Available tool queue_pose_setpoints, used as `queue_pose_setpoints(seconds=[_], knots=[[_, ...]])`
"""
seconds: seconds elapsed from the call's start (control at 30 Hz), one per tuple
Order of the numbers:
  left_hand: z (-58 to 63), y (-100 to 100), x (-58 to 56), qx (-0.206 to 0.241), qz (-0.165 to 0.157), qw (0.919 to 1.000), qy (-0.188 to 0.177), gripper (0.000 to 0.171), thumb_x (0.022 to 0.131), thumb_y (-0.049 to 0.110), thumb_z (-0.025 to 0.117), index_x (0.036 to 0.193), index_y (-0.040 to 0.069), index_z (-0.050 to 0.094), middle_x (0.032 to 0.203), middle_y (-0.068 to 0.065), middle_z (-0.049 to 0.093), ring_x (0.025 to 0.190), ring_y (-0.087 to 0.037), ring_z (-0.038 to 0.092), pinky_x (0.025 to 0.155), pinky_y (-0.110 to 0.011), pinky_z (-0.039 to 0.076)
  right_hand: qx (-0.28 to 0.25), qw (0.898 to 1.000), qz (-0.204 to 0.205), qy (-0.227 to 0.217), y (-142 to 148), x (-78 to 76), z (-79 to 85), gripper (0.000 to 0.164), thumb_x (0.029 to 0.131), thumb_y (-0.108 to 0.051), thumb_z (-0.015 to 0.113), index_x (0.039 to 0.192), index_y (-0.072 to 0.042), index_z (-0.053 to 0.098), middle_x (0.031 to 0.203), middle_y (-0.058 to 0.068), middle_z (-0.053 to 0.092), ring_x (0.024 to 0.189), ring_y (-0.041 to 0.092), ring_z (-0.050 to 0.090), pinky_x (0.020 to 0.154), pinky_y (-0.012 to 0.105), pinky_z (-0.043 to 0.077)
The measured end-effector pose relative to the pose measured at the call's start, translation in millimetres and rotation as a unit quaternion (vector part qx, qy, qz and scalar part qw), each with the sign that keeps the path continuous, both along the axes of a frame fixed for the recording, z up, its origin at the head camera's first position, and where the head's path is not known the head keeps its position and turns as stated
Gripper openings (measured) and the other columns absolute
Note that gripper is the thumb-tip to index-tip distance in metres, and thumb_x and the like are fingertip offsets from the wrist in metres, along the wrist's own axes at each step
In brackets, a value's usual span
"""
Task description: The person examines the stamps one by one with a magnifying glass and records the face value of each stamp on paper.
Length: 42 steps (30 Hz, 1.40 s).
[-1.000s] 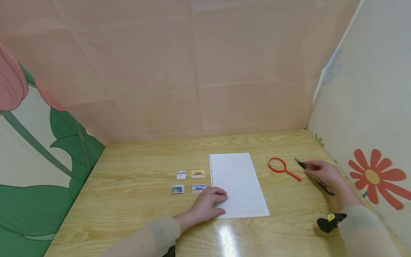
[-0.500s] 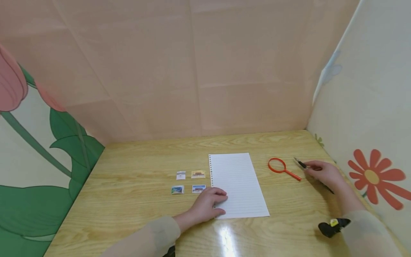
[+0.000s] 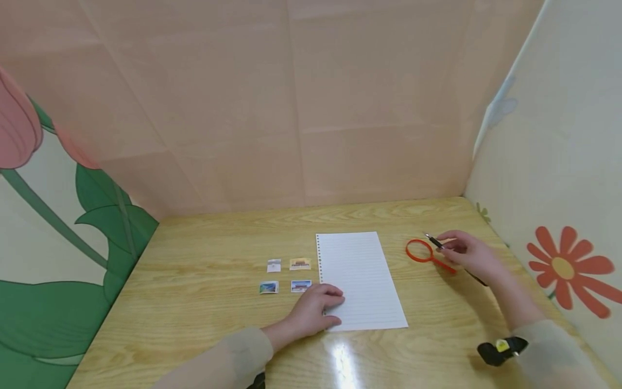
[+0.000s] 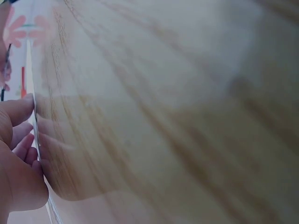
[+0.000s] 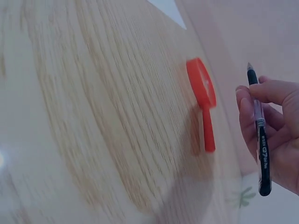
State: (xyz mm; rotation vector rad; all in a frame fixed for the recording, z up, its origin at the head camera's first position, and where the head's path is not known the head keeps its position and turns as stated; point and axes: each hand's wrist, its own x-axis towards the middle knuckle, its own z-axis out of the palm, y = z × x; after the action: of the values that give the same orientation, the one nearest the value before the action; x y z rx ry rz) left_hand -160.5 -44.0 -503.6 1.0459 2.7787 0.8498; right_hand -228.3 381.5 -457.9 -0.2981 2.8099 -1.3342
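My right hand [image 3: 471, 255] pinches a black gel pen [image 5: 262, 144] between thumb and fingers, its metal tip pointing up and left in the head view. It is raised over the table beside the red magnifying glass [image 3: 420, 250], overlapping that glass's handle in this view. In the right wrist view the pen's clear barrel and dark end show along the palm. My left hand [image 3: 311, 309] lies on the lower left edge of a lined, punched sheet of paper [image 3: 362, 275], fingers loosely bent. Just beyond it is a stamp with a red building [image 3: 301, 285].
Left of the paper lie several small stamps, among them a yellowish stamp [image 3: 300, 263], a grey and white stamp [image 3: 274, 265] and a green-blue stamp [image 3: 269, 287]. The wood-grain table [image 3: 209, 270] ends at a pink backdrop [image 3: 291, 108] and a flower-printed side panel [image 3: 559, 189].
My right hand has lifted the pen from the table's right side and moved left toward the magnifying glass. My left hand, paper and stamps stay where they were.
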Motion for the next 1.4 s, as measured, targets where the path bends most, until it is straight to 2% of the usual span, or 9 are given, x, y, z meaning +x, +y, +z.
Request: queue_pose_setpoints(seconds=[0.33,0.47,0.57,0.73,0.9,0.93,1.03,1.17,1.4], knots=[[2.0,1,1.4,0.002,-0.006,1.0,0.0,0.047,0.084,0.026,0.08,0.127,0.011,0.067,0.131,0.005,0.06,0.122,-0.014,0.051,0.107,-0.031,0.037,-0.045,0.997,0.035,-0.054,-41,3.0,0.6,0.029,0.097,-0.004,0.061,0.124,0.004,0.059,0.112,0.025,0.061,0.084,0.027,0.065,0.07,0.036,0.059],[1.5,1,1.3,0.006,-0.009,0.9999,0.005,0.047,0.084,0.025,0.08,0.127,0.011,0.067,0.131,0.005,0.06,0.122,-0.015,0.051,0.107,-0.031,0.038,-0.101,0.99,0.067,-0.068,-55,3.6,-2.9,0.03,0.099,-0.007,0.06,0.124,0.008,0.059,0.113,0.03,0.061,0.088,0.031,0.067,0.075,0.039,0.059],[1.4,1,1.3,0.007,-0.01,0.9999,0.007,0.047,0.084,0.025,0.08,0.127,0.011,0.067,0.13,0.004,0.06,0.122,-0.015,0.051,0.107,-0.031,0.038,-0.184,0.973,0.114,-0.082,-65,3.2,-7.4,0.035,0.101,-0.008,0.056,0.126,0.016,0.054,0.117,0.035,0.059,0.096,0.03,0.068,0.081,0.039,0.058],[1.0,1,1.7,0.005,-0.01,0.9999,0.011,0.047,0.084,0.026,0.08,0.127,0.011,0.067,0.13,0.004,0.061,0.121,-0.015,0.051,0.106,-0.031,0.038,-0.313,0.923,0.187,-0.12,-77,-1.8,-16.9,0.032,0.103,0.002,0.045,0.13,0.018,0.05,0.118,0.022,0.066,0.106,0.027,0.067,0.092,0.036,0.053],[1.2,1,1.5,-0.001,-0.01,0.9998,0.017,0.048,0.083,0.027,0.08,0.127,0.011,0.068,0.13,0.004,0.061,0.121,-0.014,0.051,0.106,-0.03,0.038,-0.358,0.896,0.238,-0.109,-96,-4.6,-19.0,0.033,0.098,0.013,0.046,0.13,0.022,0.046,0.114,0.014,0.07,0.104,0.021,0.068,0.093,0.038,0.052],[1.4,1,1.5,-0.001,-0.01,0.9998,0.019,0.048,0.083,0.027,0.08,0.126,0.011,0.068,0.13,0.004,0.061,0.121,-0.014,0.051,0.106,-0.031,0.038,-0.361,0.896,0.235,-0.105,-100,-4.1,-18.5,0.033,0.097,0.013,0.048,0.129,0.023,0.046,0.112,0.014,0.07,0.103,0.02,0.069,0.092,0.039,0.052],[2.3,1,1.3,0.0,-0.009,0.9998,0.015,0.048,0.083,0.026,0.08,0.126,0.011,0.068,0.13,0.004,0.061,0.121,-0.014,0.052,0.106,-0.031,0.038,-0.344,0.915,0.194,-0.089,-115,-1.9,-17.8,0.032,0.095,0.007,0.058,0.124,0.02,0.052,0.105,0.012,0.071,0.096,0.016,0.07,0.088,0.036,0.055],[3.2,0,0.9,-0.005,-0.007,0.9999,0.009,0.047,0.084,0.027,0.079,0.127,0.012,0.067,0.13,0.005,0.06,0.122,-0.013,0.051,0.107,-0.03,0.037,-0.298,0.943,0.131,-0.071,-132,-1.7,-19.2,0.03,0.095,-0.003,0.065,0.12,0.013,0.058,0.104,0.022,0.069,0.091,0.013,0.069,0.082,0.029,0.057],[1.7,0,-0.7,-0.005,-0.01,0.9999,0.009,0.046,0.084,0.027,0.079,0.126,0.012,0.068,0.13,0.006,0.06,0.121,-0.012,0.051,0.106,-0.03,0.038,-0.272,0.955,0.091,-0.073,-157,-15.6,-25.9,0.04,0.096,-0.013,0.066,0.128,0.01,0.059,0.108,0.028,0.066,0.087,0.012,0.069,0.08,0.029,0.057]])
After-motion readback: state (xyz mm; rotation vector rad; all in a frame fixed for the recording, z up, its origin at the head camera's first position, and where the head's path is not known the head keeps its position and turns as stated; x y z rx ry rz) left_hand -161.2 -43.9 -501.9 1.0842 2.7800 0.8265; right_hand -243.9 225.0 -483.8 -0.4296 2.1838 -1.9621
